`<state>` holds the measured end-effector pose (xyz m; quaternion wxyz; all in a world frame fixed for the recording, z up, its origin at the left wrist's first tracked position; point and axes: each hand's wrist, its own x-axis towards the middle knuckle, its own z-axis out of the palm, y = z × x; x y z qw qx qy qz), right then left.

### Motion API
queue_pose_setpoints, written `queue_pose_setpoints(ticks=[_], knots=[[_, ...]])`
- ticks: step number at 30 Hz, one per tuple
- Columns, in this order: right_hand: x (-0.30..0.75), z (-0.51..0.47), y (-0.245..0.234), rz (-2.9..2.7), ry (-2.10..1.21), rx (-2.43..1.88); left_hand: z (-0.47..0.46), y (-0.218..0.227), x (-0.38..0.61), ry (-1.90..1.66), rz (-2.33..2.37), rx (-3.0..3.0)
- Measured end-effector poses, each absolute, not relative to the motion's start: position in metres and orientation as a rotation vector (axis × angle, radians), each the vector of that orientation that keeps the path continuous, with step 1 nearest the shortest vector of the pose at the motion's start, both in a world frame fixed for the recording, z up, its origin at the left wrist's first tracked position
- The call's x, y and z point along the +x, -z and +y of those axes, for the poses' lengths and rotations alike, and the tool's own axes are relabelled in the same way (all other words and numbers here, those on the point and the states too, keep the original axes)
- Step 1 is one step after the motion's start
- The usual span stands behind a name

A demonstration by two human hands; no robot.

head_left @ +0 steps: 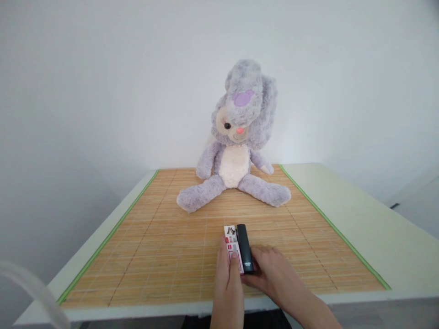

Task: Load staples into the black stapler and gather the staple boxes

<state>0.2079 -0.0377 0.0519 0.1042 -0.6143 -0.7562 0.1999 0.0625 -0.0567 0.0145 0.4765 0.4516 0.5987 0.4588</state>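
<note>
A small box (239, 247), white and pink on its front with a black side, lies on the bamboo mat (161, 242) near the table's front edge. My left hand (227, 285) rests on the box's near left part, fingers laid on its printed face. Beside it, my right hand (274, 276) grips the box's black right side at the near end. Both hands hold the box down against the mat.
A grey and cream plush rabbit (236, 146) sits at the mat's far end against the white wall. The pale table (377, 228) extends beyond the mat's green border on the right. A blurred pale object (30, 288) crosses the lower left corner.
</note>
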Motion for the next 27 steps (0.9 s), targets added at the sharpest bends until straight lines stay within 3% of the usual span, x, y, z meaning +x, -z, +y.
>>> queue_pose_setpoints(ticks=[17, 27], knots=[[0.389, -0.044, -0.048, -2.222, -0.726, -1.884, -0.060, -0.029, 0.231, -0.886, 1.214, 1.178], [0.391, -0.054, -0.051, -1.966, -0.735, -1.947, -0.049, -0.023, 0.214, -0.719, 1.306, 1.495]])
